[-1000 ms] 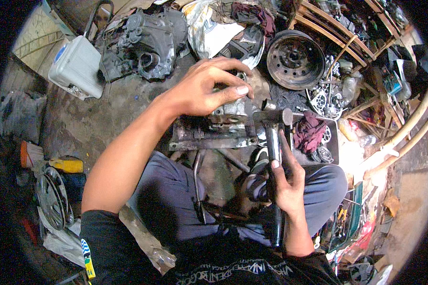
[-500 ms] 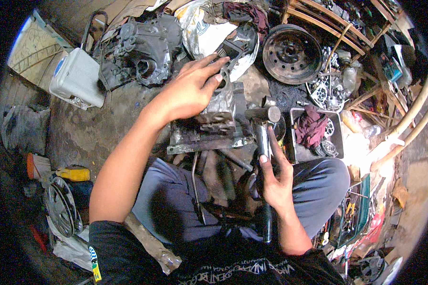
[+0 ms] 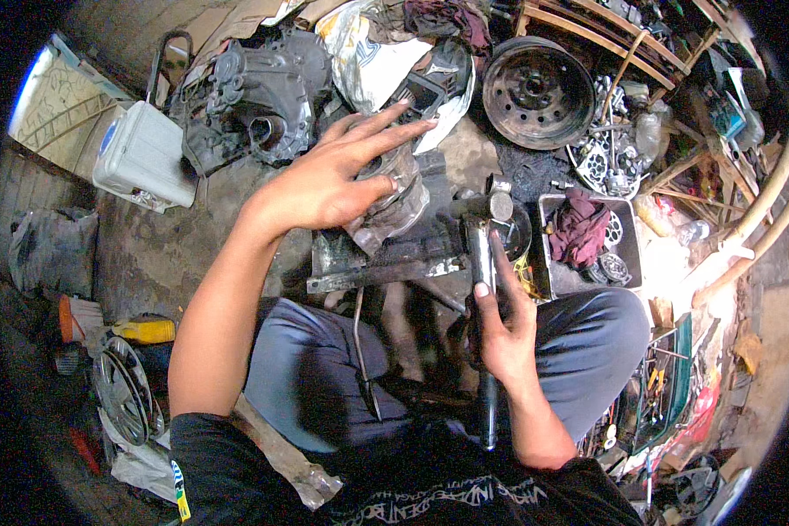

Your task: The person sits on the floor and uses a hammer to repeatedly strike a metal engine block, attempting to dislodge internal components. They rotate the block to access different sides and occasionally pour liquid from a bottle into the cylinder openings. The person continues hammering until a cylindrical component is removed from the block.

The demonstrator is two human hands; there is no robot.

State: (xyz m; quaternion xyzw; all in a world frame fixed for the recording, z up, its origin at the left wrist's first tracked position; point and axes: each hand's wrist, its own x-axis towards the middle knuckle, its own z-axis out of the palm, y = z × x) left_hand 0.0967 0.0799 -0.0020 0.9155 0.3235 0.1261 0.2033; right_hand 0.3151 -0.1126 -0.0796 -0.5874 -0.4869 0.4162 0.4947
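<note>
My left hand (image 3: 320,186) lies over a grey cast-metal housing (image 3: 396,219), its fingers spread and stretched toward the far side. The palm and fingers hide much of the housing. Beneath it is a wider, dirty metal block (image 3: 368,273) with a flat near edge, in front of my crossed legs. In my right hand (image 3: 507,329) is a hammer (image 3: 482,254), gripped around its shaft with the thumb and index finger lying along it. Its head points away from me, and the dark lower handle reaches down to my shirt.
A gearbox (image 3: 259,96) and a grey plastic container (image 3: 145,158) stand at the far left. A steel wheel rim (image 3: 539,92) lies at the far right. Nearer, a tray (image 3: 587,282) holds a maroon rag (image 3: 579,228) and metal parts. A thin bar (image 3: 359,351) slants between my legs.
The cast housing has turned and tilted under my left hand, which has shifted slightly left and spread its fingers wider. My right hand and the hammer have barely moved.
</note>
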